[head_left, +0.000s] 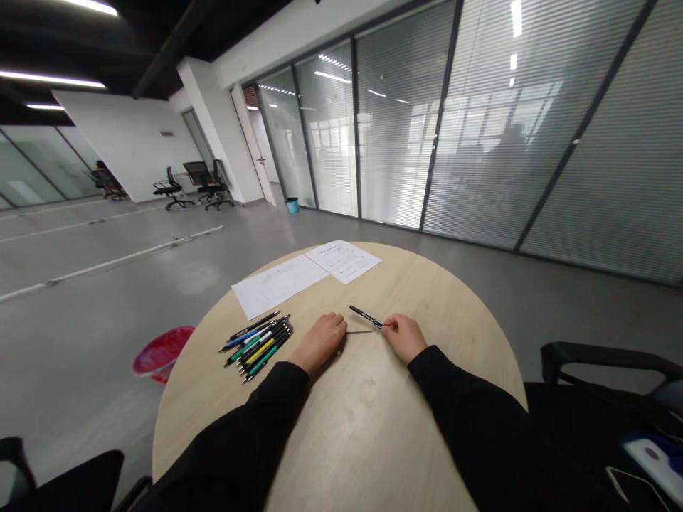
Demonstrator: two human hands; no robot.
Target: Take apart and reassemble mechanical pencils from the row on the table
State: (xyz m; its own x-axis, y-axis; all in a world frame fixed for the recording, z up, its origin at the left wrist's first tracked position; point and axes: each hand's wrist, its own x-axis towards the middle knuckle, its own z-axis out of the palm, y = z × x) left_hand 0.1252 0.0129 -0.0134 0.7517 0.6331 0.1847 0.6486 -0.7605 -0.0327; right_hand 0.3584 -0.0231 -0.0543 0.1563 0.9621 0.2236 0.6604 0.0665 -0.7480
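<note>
My right hand [404,336] is closed in a pinch on the end of a black pen [365,316], which points up and left just over the round wooden table [373,419]. My left hand [322,340] rests on the table with its fingers curled; something thin pokes out by it, too small to name. A thin refill-like rod [359,332] lies between the two hands. A row of several pens [258,342] with blue, green, yellow and black barrels lies left of my left hand.
Two white paper sheets [277,284] [344,259] lie at the table's far edge. A red bin [159,353] stands on the floor at the left. A black chair [602,384] is at the right, office chairs [197,185] far back, and a phone [648,455] at the lower right.
</note>
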